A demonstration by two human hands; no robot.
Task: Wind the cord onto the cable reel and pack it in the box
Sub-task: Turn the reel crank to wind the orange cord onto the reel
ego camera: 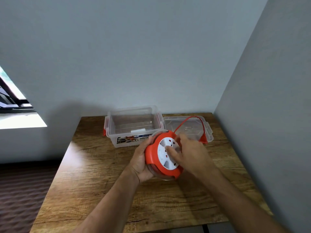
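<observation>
The left hand (140, 163) is closed around the cable reel (164, 154): the palm supports its orange rim from the left and below, and the fingers go behind it, so the reel is held above the wooden table (104, 182) with its white socket face (168, 153) turned toward the camera. The right hand (190, 154) lies over the white face with its fingers (170, 153) pressed on the middle part. It is blurred, so I cannot tell if it pinches something or only pushes with the fingertips.

From the top of the reel the orange cord (188, 118) rises in a loop over the transparent lid (188, 130) and comes down to the orange plug (202, 137), which rests at the front right edge of the lid. Just behind the reel stands the open clear storage box (134, 125) with red clips; it has nothing inside except what seems a small white piece at the front wall.

I judge that the winding step is in hand and near its end, because only a short length of cord is loose. The next move probably calls for turning the white centre while the left hand keeps the rim steady, until the plug arrives at the reel. Then the reel must go into the box, and the lid after it.
</observation>
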